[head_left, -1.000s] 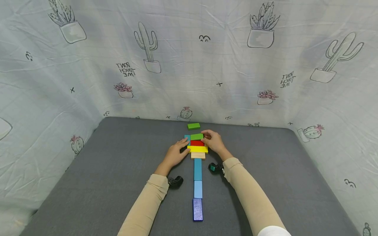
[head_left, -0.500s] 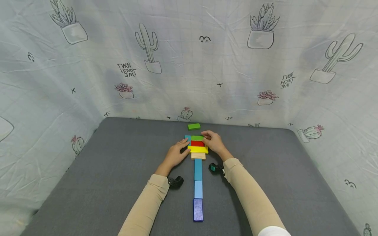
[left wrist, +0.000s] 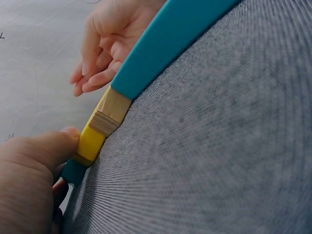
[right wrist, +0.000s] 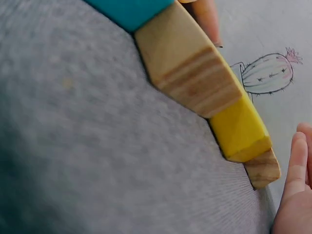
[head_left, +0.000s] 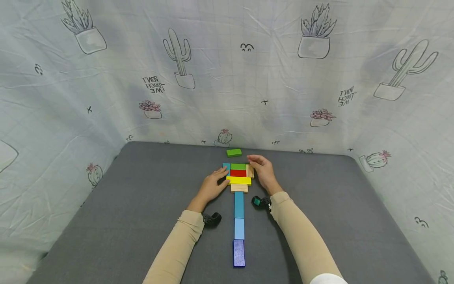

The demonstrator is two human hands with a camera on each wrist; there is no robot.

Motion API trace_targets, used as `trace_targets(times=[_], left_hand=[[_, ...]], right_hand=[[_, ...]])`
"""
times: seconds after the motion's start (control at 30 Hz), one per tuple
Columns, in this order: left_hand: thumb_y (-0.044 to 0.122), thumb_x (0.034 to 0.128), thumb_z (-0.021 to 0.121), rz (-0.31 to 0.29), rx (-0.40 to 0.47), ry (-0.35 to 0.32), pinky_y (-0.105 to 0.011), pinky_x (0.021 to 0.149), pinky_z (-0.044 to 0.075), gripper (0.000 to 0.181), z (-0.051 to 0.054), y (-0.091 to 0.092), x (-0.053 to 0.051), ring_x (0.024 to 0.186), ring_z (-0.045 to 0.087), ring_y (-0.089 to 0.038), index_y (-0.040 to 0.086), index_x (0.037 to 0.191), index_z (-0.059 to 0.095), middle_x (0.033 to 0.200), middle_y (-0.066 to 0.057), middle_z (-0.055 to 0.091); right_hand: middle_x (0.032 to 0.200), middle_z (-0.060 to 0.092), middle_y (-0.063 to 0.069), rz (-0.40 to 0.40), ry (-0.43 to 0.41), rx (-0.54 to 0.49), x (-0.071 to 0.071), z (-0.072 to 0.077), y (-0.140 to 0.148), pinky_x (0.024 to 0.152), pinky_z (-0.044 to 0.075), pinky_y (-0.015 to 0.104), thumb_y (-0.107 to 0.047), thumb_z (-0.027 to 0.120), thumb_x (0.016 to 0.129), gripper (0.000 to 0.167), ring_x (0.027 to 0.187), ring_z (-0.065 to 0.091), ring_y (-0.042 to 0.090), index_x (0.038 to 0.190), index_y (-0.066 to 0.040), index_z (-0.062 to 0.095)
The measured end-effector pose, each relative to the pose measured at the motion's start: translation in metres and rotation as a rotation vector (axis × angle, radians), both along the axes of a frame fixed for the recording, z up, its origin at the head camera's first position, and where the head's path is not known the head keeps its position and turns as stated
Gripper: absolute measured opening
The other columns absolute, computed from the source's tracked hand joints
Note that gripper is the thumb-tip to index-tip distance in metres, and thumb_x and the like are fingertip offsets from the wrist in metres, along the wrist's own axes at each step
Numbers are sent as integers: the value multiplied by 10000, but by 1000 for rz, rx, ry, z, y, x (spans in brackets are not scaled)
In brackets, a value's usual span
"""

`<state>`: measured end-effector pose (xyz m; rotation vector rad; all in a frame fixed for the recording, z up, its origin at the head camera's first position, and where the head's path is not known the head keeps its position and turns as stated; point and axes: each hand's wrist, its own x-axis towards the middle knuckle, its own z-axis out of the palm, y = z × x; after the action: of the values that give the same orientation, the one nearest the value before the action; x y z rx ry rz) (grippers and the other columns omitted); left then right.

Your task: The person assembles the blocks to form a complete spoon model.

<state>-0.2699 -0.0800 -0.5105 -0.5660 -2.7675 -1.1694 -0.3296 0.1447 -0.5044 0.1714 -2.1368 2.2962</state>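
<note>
On the grey table, a green block (head_left: 238, 166) and a red block (head_left: 238, 173) lie stacked side to side, flanked by an upright-lying teal block (head_left: 226, 166) and a plain wooden block (head_left: 250, 170). A yellow block (head_left: 239, 180) crosses below them. My left hand (head_left: 212, 185) rests at the left side, fingertips at the teal block, and its thumb (left wrist: 61, 144) touches the yellow block's end in the left wrist view. My right hand (head_left: 263, 170) is just right of the wooden block, fingers loosely bent, holding nothing.
Below the yellow block, a line runs toward me: a short wooden block (head_left: 239, 188), a long teal block (head_left: 239, 204), a light blue block (head_left: 239, 228) and a purple block (head_left: 239, 253). A loose green block (head_left: 234, 152) lies near the back edge. A printed curtain (head_left: 227, 79) surrounds the table.
The nearer green block, first tilted, now lies straight against the red one. My right hand has let go and drawn off to the right, uncovering the wooden block. The left hand stays.
</note>
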Motion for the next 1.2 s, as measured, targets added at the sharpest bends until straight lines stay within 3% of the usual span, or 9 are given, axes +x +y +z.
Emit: trace_targets(times=[0.1, 0.17, 0.43, 0.77, 1.2], left_hand=[[282, 945, 595, -1, 4, 8, -450, 1157, 273, 477, 0, 0, 0, 1383, 368, -248, 96, 1376, 512, 1473, -49, 426], [280, 944, 596, -3, 7, 9, -450, 1156, 274, 476, 0, 0, 0, 1382, 369, -249, 96, 1375, 512, 1473, -50, 426], [300, 946, 590, 1, -11, 3, -442, 1157, 275, 485, 0, -2, -2, 1388, 361, -227, 117, 1386, 500, 1479, -27, 418], [312, 950, 583, 4, -7, -11, -459, 1154, 276, 485, 1, -1, 1, 1390, 356, -234, 116, 1386, 500, 1480, -31, 411], [300, 953, 580, -6, 1, -1, -457, 1154, 276, 489, 1, -1, 1, 1388, 359, -243, 101, 1390, 493, 1482, -43, 412]], right_hand=[[1278, 570, 193, -15, -20, -66, -2, 1, 0, 944, 489, 190, 0, 557, 937, 292, 1224, 519, 296, 1222, 63, 564], [1277, 573, 192, -22, -23, -47, -3, 3, 0, 957, 486, 207, -11, 563, 937, 289, 1219, 521, 290, 1218, 53, 572], [1306, 569, 168, -14, -45, 164, -14, 17, -4, 1064, 422, 404, -88, 591, 939, 323, 1206, 526, 287, 1253, -12, 582], [1383, 506, 138, 58, -130, 325, -31, 26, -3, 1098, 382, 429, -119, 584, 949, 419, 1276, 477, 294, 1353, -42, 507], [1435, 451, 146, 143, -135, 454, -52, 32, -15, 1106, 358, 463, -101, 553, 963, 459, 1322, 424, 306, 1407, -57, 446]])
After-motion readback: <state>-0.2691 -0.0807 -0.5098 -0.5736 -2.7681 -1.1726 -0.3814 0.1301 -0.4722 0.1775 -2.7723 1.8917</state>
